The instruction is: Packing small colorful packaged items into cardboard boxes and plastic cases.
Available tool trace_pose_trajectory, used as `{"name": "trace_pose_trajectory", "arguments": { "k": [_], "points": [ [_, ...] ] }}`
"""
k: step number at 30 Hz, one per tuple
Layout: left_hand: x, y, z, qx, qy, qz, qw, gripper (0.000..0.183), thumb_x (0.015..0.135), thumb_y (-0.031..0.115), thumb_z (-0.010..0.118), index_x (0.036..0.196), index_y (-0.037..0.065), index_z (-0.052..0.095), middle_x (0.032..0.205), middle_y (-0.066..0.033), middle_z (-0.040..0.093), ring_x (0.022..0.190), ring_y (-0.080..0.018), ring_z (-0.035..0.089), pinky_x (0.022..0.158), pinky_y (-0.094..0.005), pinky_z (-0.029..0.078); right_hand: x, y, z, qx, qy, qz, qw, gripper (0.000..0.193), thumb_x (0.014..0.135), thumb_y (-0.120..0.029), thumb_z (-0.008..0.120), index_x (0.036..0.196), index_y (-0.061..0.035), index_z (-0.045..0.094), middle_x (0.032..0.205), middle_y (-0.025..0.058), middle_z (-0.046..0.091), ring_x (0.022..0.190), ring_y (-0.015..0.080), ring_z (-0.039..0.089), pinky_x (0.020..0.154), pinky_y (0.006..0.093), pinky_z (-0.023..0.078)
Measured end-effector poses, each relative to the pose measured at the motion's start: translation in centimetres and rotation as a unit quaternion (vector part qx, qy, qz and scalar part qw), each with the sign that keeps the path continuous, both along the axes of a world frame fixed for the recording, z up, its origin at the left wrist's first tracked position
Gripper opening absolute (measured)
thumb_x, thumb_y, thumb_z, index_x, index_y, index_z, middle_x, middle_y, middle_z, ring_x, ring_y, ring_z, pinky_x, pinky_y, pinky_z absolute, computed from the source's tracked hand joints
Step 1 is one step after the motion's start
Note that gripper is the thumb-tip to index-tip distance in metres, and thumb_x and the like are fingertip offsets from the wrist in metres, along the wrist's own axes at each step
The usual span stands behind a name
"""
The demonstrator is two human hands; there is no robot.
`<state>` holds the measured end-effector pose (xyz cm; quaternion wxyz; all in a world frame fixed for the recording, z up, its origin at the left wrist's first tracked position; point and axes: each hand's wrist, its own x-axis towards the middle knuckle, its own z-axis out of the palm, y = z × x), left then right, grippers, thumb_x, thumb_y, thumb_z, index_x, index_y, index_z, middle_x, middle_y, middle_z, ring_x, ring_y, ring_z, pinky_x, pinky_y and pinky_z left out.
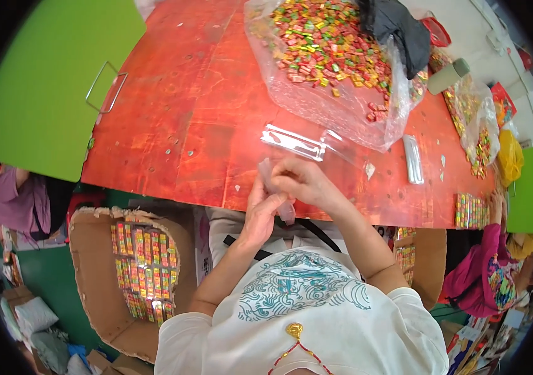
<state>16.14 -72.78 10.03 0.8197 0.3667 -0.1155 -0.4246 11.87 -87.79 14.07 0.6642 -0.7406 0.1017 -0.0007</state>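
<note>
My left hand (261, 211) is closed around a narrow, translucent plastic sleeve (287, 214) at the near edge of the red table. One end of it sticks up past my fingertips, the other hangs below my thumb. My right hand (304, 181) comes over from the right with bent fingers pinched at the sleeve's upper part; the exact grip is hidden. Just beyond my hands lie flat, shiny clear plastic sleeves (294, 142). Farther off, a large clear plastic bag (341, 115) is spread open under a heap of small foil-wrapped pieces (335, 47) in red, yellow and green.
Another stack of clear sleeves (412, 159) lies to the right. Farther right are a second bag of pieces (466, 112), a green bottle (449, 76) and packed rows (471, 211) beside a co-worker (485, 275). A cardboard box (98, 294) with packed strips stands left of my lap.
</note>
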Motion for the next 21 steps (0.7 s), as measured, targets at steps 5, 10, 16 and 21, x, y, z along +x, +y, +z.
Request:
{"name": "trace_pose_trajectory", "arguments": {
  "k": [5,10,16,21],
  "points": [
    [-1.1,-0.7,-0.4,0.016,-0.013,-0.035,0.999,0.042,0.091,0.009,0.056,0.130,0.005,0.040,0.109,-0.0086,0.055,0.099,-0.0166,0.058,0.090,-0.0321,0.047,-2.2,-0.4,-1.1,0.098,0.008,-0.030,0.995,0.015,0.093,-0.016,0.058,0.089,-0.0015,0.061,0.071,-0.0012,0.055,0.057,0.0068,0.050,0.049,0.0228,0.040],
    [-1.7,-1.1,-0.2,0.002,0.018,-0.081,0.997,0.037,0.092,0.010,0.055,0.126,0.004,0.042,0.110,-0.0099,0.056,0.099,-0.0191,0.061,0.089,-0.0363,0.050,-4.3,-1.5,-0.7,0.189,0.060,-0.057,0.978,0.015,0.096,-0.015,0.058,0.090,-0.0022,0.062,0.075,-0.0005,0.058,0.064,0.0052,0.052,0.056,0.0207,0.042],
    [-1.9,-0.7,-0.4,0.008,0.028,-0.065,0.997,0.035,0.093,0.009,0.054,0.125,0.005,0.043,0.113,-0.0100,0.056,0.102,-0.0205,0.061,0.088,-0.0375,0.050,-6.9,-4.8,1.7,-0.128,-0.085,-0.224,0.962,0.007,0.091,-0.009,0.060,0.091,-0.0030,0.062,0.078,0.0011,0.059,0.076,0.0136,0.059,0.068,0.0285,0.045],
    [-2.0,-1.5,0.4,0.024,0.021,-0.041,0.999,0.038,0.093,0.009,0.054,0.129,0.005,0.042,0.119,-0.0112,0.055,0.107,-0.0215,0.060,0.092,-0.0385,0.050,-8.7,-5.7,1.3,-0.639,-0.076,-0.140,0.753,0.010,0.083,-0.003,0.062,0.093,-0.0048,0.063,0.085,0.0130,0.059,0.077,0.0329,0.057,0.068,0.0368,0.046]
  ]
}}
